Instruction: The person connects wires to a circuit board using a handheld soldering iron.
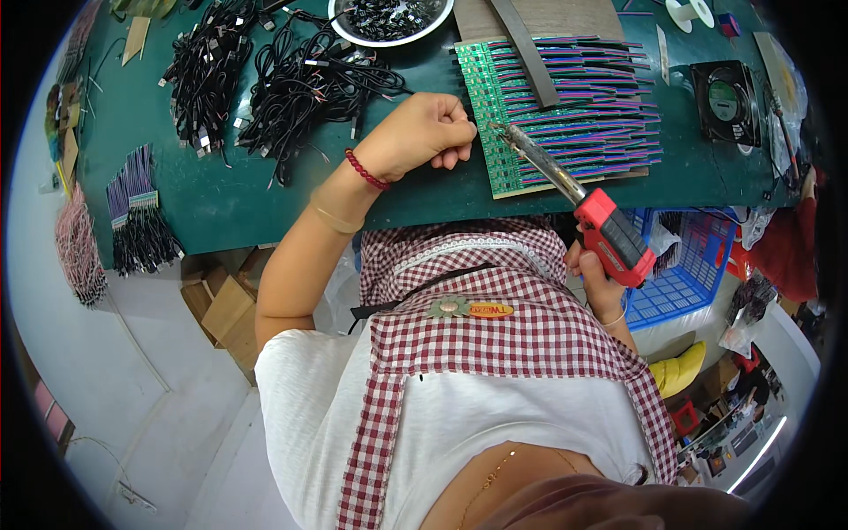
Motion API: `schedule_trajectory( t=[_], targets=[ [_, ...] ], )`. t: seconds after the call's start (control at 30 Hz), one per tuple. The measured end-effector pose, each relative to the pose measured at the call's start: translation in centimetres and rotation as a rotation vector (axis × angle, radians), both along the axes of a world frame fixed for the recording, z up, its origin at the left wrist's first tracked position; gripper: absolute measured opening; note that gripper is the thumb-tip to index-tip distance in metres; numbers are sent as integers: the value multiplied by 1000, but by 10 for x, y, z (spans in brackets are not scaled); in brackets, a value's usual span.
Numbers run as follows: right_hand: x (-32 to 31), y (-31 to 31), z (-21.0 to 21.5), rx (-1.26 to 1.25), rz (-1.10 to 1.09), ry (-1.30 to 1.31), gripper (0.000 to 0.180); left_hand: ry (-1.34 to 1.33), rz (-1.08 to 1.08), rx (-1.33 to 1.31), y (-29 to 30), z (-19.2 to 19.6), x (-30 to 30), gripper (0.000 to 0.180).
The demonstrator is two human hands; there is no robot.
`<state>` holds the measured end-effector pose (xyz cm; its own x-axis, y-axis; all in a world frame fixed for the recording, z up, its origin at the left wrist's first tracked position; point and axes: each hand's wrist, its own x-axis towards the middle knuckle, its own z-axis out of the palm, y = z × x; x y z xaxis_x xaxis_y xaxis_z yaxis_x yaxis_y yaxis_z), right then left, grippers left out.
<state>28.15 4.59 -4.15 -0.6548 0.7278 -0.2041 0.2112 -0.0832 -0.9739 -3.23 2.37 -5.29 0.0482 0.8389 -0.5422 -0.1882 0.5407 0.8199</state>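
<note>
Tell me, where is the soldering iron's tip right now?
In the head view, the soldering iron in the right hand has its tip at the left edge of the green circuit board panel, beside the left hand.

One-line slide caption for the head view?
Right hand holds soldering iron over green circuit boards; left hand rests beside them.

blk cable bundles (256,79), metal bowl (389,22), fan (726,102)

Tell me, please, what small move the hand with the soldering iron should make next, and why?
Probably lower the soldering iron tip a touch onto the green circuit board. The right hand holds it angled, its tip at the board's left columns, right beside the left hand fisted at the board's edge.
</note>
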Motion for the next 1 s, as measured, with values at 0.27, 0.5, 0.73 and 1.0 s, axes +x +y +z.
schedule_trajectory(
  t=[0.27,0.5,0.73,1.0],
  targets=[
    [4,-3,-10,92,13,-63,33,-9,5,17,-1,-1,1,16],
    [2,-6,-4,58,-29,-41,34,13,4,15,-1,0,1,16],
    [1,-6,-1,5,-64,-20,41,25,-2,1,-1,1,1,15],
    [-2,-2,5,-67,-101,65,14,30,-8,-8,-1,4,1,15]
  ],
)
